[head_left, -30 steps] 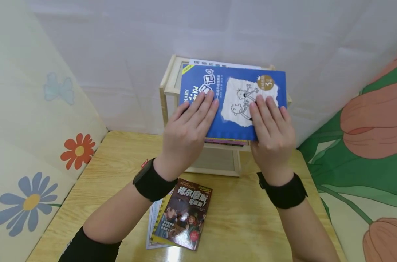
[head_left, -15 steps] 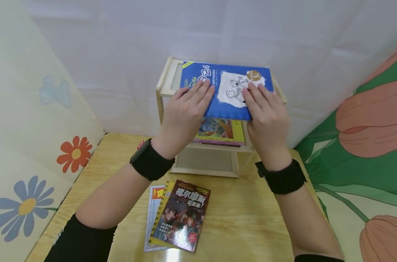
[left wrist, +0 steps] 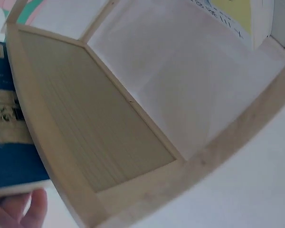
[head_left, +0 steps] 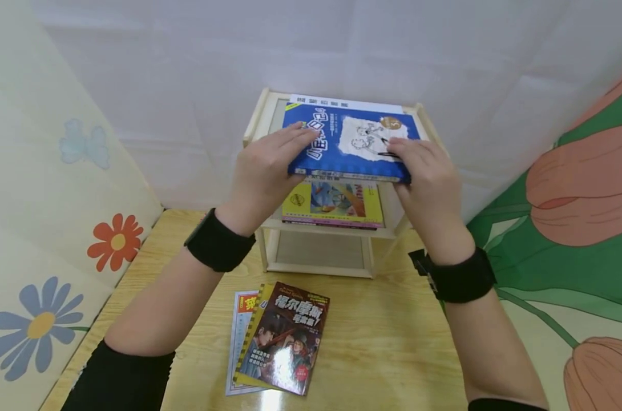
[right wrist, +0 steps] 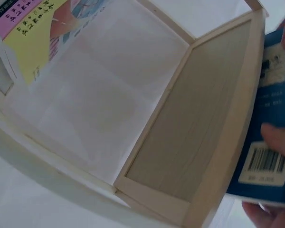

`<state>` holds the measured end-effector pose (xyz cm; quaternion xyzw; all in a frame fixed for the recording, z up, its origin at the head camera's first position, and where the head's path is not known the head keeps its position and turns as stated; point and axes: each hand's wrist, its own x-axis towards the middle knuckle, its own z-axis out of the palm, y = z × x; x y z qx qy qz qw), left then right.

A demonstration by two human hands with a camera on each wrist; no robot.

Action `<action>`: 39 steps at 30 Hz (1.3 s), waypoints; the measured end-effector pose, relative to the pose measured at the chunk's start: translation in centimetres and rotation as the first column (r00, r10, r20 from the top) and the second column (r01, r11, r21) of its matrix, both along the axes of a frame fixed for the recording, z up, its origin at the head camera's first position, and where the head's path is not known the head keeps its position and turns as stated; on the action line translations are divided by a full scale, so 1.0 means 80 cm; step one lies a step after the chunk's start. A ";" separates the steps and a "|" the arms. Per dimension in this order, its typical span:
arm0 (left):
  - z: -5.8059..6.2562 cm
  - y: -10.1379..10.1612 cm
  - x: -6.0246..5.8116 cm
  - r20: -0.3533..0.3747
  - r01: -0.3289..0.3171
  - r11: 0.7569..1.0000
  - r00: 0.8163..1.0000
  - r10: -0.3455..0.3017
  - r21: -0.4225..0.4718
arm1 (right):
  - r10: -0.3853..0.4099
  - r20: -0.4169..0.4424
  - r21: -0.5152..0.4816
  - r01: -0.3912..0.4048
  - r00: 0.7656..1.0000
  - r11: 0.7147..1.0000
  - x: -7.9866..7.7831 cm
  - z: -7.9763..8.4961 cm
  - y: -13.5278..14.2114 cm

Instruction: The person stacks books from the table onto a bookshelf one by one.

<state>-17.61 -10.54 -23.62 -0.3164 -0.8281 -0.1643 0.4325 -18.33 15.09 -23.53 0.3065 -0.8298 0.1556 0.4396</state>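
Over the top board of a small wooden shelf (head_left: 255, 127), a blue comic-style book (head_left: 336, 145) is held level by both hands. My left hand (head_left: 270, 162) grips its near left corner, fingertips on the cover and thumb side below. At the near right corner my right hand (head_left: 429, 177) grips it the same way. The front spine shows between the hands. A white book (head_left: 352, 105) peeks out behind it on the top board. In the right wrist view the blue book's back (right wrist: 275, 114) bears a barcode, with a thumb (right wrist: 280, 142) pressed on it beyond the shelf's front edge.
Yellow and pink books (head_left: 336, 217) lie stacked on the middle shelf. A lower board (head_left: 321, 254) sits beneath. On the wooden table (head_left: 383, 342) in front lie overlapping books, a dark detective-style one (head_left: 290, 337) on top. A white cloth (head_left: 198, 142) hangs behind.
The blue book has lowered and drawn back toward the top board, then tipped so its spine shows. Both hands have gone from lying flat on its cover to gripping its near corners.
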 end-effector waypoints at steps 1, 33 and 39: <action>0.000 -0.004 0.000 0.021 0.029 1.000 0.999 -0.029 0.002 | 0.032 0.037 0.009 -0.032 0.999 0.999 0.001 0.002 0.005; -0.003 0.000 -0.008 0.161 0.148 0.988 0.975 -0.154 0.047 | 0.197 0.294 -0.035 -0.196 0.935 0.980 -0.018 0.004 0.044; 0.002 0.004 -0.014 0.228 0.088 0.995 0.969 -0.094 0.035 | 0.132 0.348 -0.033 -0.128 0.928 0.991 -0.023 0.009 0.037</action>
